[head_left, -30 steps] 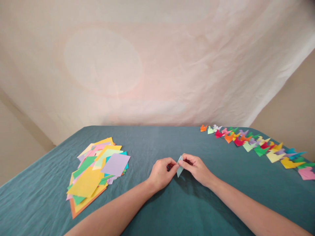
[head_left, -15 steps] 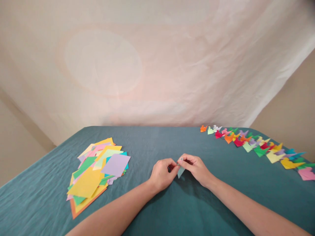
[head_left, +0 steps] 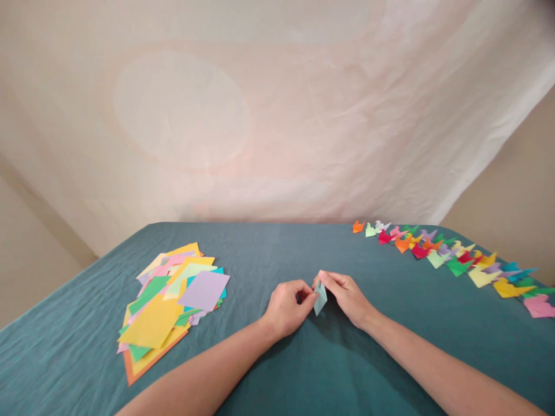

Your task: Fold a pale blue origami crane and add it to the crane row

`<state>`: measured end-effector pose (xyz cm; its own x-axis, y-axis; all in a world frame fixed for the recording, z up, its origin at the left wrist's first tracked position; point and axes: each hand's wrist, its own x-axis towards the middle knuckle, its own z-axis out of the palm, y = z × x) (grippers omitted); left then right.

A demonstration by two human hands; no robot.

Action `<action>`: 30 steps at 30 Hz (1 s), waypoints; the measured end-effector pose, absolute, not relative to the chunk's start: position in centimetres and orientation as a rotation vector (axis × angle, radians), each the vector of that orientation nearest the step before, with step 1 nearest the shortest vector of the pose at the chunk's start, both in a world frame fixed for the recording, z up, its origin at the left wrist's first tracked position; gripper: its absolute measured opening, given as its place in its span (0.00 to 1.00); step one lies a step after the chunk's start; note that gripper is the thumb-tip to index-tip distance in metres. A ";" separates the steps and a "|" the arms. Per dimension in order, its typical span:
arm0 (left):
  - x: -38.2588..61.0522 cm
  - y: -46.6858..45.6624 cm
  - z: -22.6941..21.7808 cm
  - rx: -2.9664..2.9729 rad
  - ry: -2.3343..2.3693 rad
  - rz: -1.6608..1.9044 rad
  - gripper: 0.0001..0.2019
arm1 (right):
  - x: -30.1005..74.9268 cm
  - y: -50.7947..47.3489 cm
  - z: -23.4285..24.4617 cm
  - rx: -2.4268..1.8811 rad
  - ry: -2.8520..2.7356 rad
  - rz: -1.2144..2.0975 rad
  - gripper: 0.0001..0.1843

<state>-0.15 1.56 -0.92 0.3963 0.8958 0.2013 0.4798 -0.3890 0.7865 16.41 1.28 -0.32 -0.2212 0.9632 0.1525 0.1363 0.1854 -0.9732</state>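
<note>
Between my two hands, just above the cloth, is a small folded piece of pale blue origami paper (head_left: 320, 298), its lower point hanging down. My left hand (head_left: 288, 306) pinches its left side between thumb and forefinger. Thumb and fingers of my right hand (head_left: 346, 294) close on the upper right part of the same paper. The fingertips hide its top folds in part.
To the left lies a loose pile of coloured paper squares (head_left: 162, 315). Rows of small folded paper birds (head_left: 459, 266) in many colours stand at the right. A dark green cloth (head_left: 269, 248) covers the table, and a pale sheet (head_left: 277, 115) hangs behind it.
My right fingers have shifted slightly on the folded paper, thumb now nearer its top. More of the pale blue face shows. My left hand has hardly moved.
</note>
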 end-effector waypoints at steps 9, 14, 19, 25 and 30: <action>-0.6 2.5 -0.9 1.832 1.175 0.944 0.12 | 16.4 1.5 -1.4 -1.118 -1.654 1.104 0.15; -0.6 2.5 -0.8 1.831 1.146 0.926 0.12 | 16.5 1.6 -1.6 -1.143 -1.697 1.044 0.16; -0.7 2.5 -0.7 1.833 1.116 0.924 0.14 | 16.5 1.5 -1.5 -1.140 -1.701 1.055 0.15; -0.8 2.7 -0.9 1.778 1.134 0.959 0.13 | 16.4 1.5 -1.5 -1.147 -1.754 1.093 0.12; -0.8 2.9 -1.2 1.760 1.111 0.964 0.13 | 16.1 1.5 -1.4 -1.171 -1.778 1.105 0.13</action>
